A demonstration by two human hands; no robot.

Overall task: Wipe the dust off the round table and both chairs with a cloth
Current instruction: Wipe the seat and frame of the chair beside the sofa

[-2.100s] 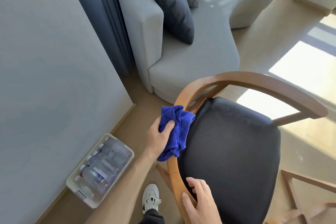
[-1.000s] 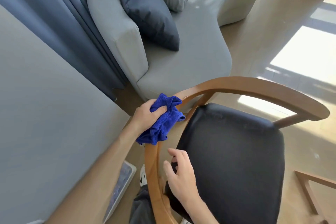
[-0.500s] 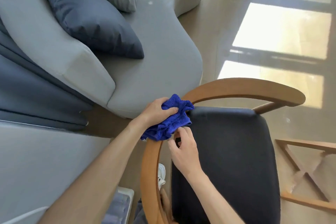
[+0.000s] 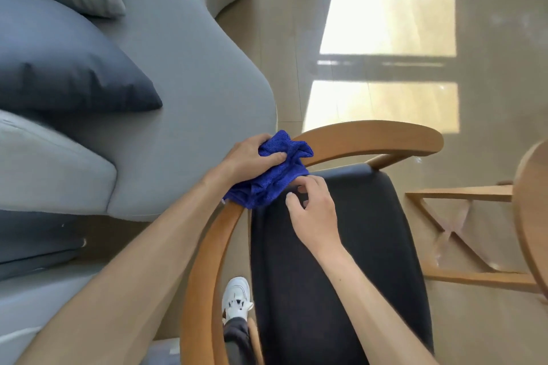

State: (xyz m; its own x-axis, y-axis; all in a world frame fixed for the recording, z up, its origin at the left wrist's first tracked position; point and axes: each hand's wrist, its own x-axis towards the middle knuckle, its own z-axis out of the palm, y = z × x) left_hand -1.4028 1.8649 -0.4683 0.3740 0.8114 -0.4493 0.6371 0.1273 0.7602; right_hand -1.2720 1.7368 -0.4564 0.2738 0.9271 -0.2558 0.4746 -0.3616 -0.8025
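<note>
A wooden chair (image 4: 367,139) with a curved back rail and a black seat (image 4: 341,261) stands below me. My left hand (image 4: 252,157) is closed on a bunched blue cloth (image 4: 272,181) that lies over the bend of the rail. My right hand (image 4: 314,210) hovers over the seat's near corner, fingers curled and touching the cloth's lower edge. At the right frame edge shows the rim of the round wooden table (image 4: 530,222), with its crossed wooden base (image 4: 462,234) on the floor.
A grey sofa (image 4: 184,92) with a dark blue cushion (image 4: 68,77) and grey cushions stands close on the left of the chair. My white shoe (image 4: 237,296) is on the floor inside the rail. Sunlit tiled floor (image 4: 385,24) lies ahead.
The cloth and my left hand have slid along the rail from its side up to the bend. My right hand left the rail and came up to the cloth. The view swung right.
</note>
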